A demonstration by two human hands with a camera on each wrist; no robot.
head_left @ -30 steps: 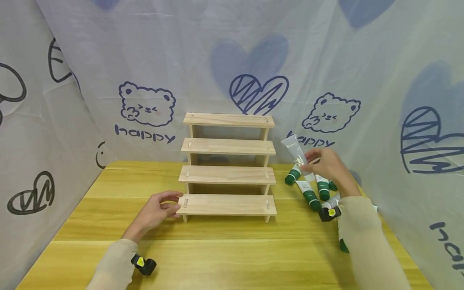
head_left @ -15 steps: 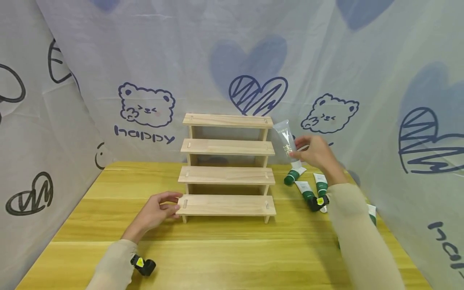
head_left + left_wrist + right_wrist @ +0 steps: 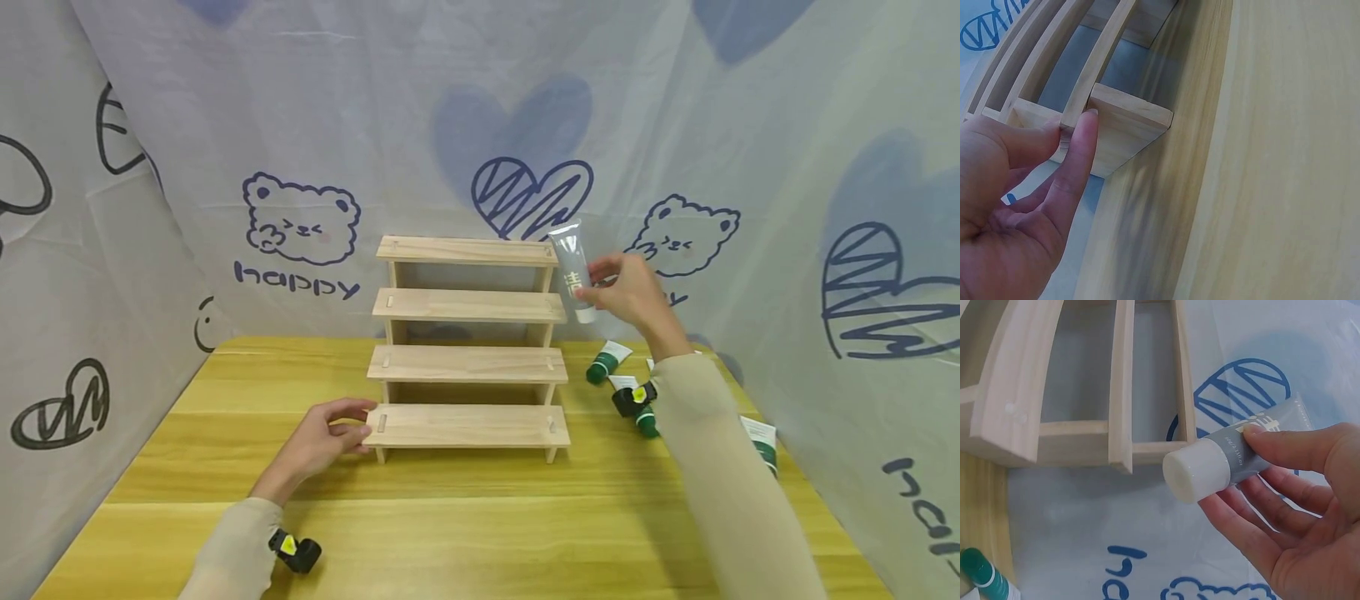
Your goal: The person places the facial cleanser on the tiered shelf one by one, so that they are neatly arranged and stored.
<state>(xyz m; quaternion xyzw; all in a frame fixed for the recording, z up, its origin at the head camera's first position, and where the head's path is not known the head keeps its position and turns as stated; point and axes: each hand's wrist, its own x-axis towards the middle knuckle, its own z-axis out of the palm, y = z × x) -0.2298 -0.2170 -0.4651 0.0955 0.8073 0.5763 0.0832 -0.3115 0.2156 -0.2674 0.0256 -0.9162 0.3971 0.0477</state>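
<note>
A four-step wooden display rack point(image 3: 468, 363) stands on the table. My left hand point(image 3: 327, 435) pinches the left end of its lowest shelf; in the left wrist view, thumb and fingertip of that hand point(image 3: 1029, 206) meet on the board's end. My right hand point(image 3: 632, 292) holds a clear squeeze tube point(image 3: 573, 273) with a white cap between thumb and fingers. The tube is cap-down and slightly tilted, beside the right end of the upper shelves. In the right wrist view its white cap point(image 3: 1196, 470) points toward the rack's shelf ends.
Several green-and-white tubes lie on the table at the right, among them one tube point(image 3: 608, 362) near the rack and another tube point(image 3: 761, 442) by the right edge. My right forearm covers part of them. A printed cloth point(image 3: 420, 100) hangs close behind the rack.
My right hand has lifted the clear tube up and leftward, from above the green-and-white tubes to beside the upper shelves. The left hand stays at the lowest shelf.
</note>
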